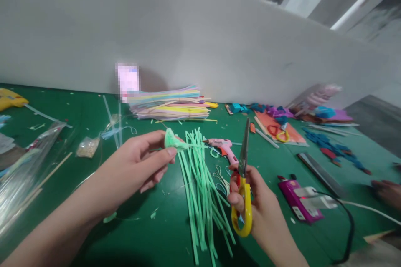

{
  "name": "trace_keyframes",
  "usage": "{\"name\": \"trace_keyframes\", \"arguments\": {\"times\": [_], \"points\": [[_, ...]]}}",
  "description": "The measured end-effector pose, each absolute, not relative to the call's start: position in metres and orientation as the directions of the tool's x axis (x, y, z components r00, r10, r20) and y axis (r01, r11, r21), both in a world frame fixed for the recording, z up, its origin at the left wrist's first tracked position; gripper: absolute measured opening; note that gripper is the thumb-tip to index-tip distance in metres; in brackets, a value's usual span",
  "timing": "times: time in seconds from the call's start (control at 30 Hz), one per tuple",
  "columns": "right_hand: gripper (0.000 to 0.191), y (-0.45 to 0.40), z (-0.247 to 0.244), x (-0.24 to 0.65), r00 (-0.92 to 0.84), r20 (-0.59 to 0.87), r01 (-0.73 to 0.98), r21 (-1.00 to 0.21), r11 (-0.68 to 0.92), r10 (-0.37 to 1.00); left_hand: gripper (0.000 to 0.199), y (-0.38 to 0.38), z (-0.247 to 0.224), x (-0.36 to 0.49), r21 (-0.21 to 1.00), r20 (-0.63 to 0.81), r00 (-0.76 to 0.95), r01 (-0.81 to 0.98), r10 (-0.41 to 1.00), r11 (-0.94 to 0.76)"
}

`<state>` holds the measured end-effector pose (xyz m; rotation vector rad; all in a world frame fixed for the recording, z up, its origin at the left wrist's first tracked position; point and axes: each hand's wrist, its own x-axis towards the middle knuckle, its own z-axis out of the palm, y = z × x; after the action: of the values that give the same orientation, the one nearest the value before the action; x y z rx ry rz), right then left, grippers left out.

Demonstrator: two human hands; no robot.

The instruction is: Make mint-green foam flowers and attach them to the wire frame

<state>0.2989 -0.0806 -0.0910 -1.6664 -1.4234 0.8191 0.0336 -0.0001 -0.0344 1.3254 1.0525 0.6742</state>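
My left hand is closed, pinching a small green fuzzy cone-shaped piece between thumb and fingers. A thin pale strand runs rightward from its narrow end. In my right hand are scissors with yellow and red handles, blades together and pointing up. Below and between the hands lies a loose bundle of green pipe cleaners on the green table. Just beyond the scissors, a pink glue gun rests on its side. Light-coloured loops of cord lie near my right hand.
Pastel pipe cleaners are stacked by the white wall. To the right are a purple power strip with cables, a dark flat bar and another pair of scissors. Plastic bags lie left. Another person's hand shows at the right edge.
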Motion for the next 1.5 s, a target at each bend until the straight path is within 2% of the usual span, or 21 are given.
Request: {"name": "trace_keyframes", "arguments": {"times": [0.13, 0.23, 0.3, 0.37, 0.43, 0.57, 0.63, 0.73, 1.07, 1.23, 1.5], "points": [[0.036, -0.076, -0.094, 0.289, 0.136, 0.045, 0.413, -0.911, -0.015, 0.990, 0.018, 0.002, -0.036, 0.034, 0.975, -0.215, 0.418, 0.137, 0.883, 0.173], [0.041, -0.076, -0.094, 0.282, 0.099, 0.155, 0.314, -0.942, 0.117, 0.983, 0.021, 0.003, -0.036, 0.035, 0.978, -0.198, 0.430, 0.143, 0.881, 0.150], [0.051, -0.077, -0.091, 0.280, 0.060, 0.227, 0.357, -0.914, 0.191, 0.972, 0.023, 0.004, -0.036, 0.035, 0.980, -0.185, 0.438, 0.150, 0.880, 0.132], [0.068, -0.077, -0.087, 0.280, 0.001, 0.270, 0.516, -0.825, 0.230, 0.963, 0.022, 0.003, -0.035, 0.035, 0.981, -0.174, 0.444, 0.152, 0.879, 0.117], [0.078, -0.075, -0.083, 0.280, -0.031, 0.305, 0.695, -0.678, 0.240, 0.952, 0.022, 0.003, -0.034, 0.034, 0.982, -0.161, 0.446, 0.157, 0.880, 0.100], [0.050, -0.069, -0.082, 0.277, -0.026, 0.531, 0.880, -0.391, 0.272, 0.847, 0.020, 0.002, -0.034, 0.034, 0.986, -0.139, 0.442, 0.141, 0.886, 0.084], [0.050, -0.067, -0.083, 0.275, -0.093, 0.661, 0.910, -0.246, 0.333, 0.744, 0.016, 0.003, -0.034, 0.035, 0.989, -0.138, 0.455, 0.108, 0.880, 0.100], [0.054, -0.068, -0.083, 0.273, -0.189, 0.720, 0.917, -0.114, 0.383, 0.667, 0.009, 0.004, -0.034, 0.036, 0.988, -0.153, 0.496, 0.065, 0.855, 0.139], [0.050, -0.067, -0.080, 0.275, -0.237, 0.719, 0.941, 0.002, 0.339, 0.654, 0.015, 0.000, -0.031, 0.039, 0.987, -0.159, 0.489, 0.072, 0.857, 0.142], [0.051, -0.070, -0.077, 0.274, -0.206, 0.728, 0.956, 0.007, 0.293, 0.654, 0.021, -0.001, -0.032, 0.038, 0.984, -0.171, 0.476, 0.048, 0.862, 0.169], [0.045, -0.074, -0.077, 0.268, -0.144, 0.722, 0.975, -0.013, 0.222, 0.676, 0.018, 0.000, -0.033, 0.041, 0.978, -0.141, 0.447, -0.077, 0.883, 0.196]]}}
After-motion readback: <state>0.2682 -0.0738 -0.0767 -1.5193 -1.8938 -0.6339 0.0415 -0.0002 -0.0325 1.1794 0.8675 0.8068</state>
